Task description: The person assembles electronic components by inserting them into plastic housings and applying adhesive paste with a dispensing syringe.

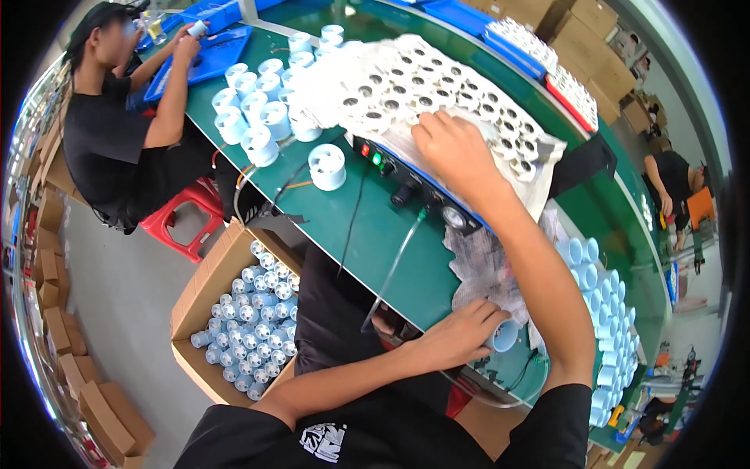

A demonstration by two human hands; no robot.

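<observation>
My left hand is closed round a light blue plastic cup, low over the table's near edge. The cup's open mouth faces right, and something dark shows inside it. My right hand reaches across to the white round parts with dark centres, spread on a pale cloth. Its fingers are curled down at the near side of these parts, and whatever they pinch is hidden. Under that hand stands a black control box with lit switches, a knob, a gauge and a clear hose.
Light blue cups with white inserts stand left on the green table. More cups are stacked right. A carton of similar cups is by my left leg. A co-worker sits far left beside a red stool.
</observation>
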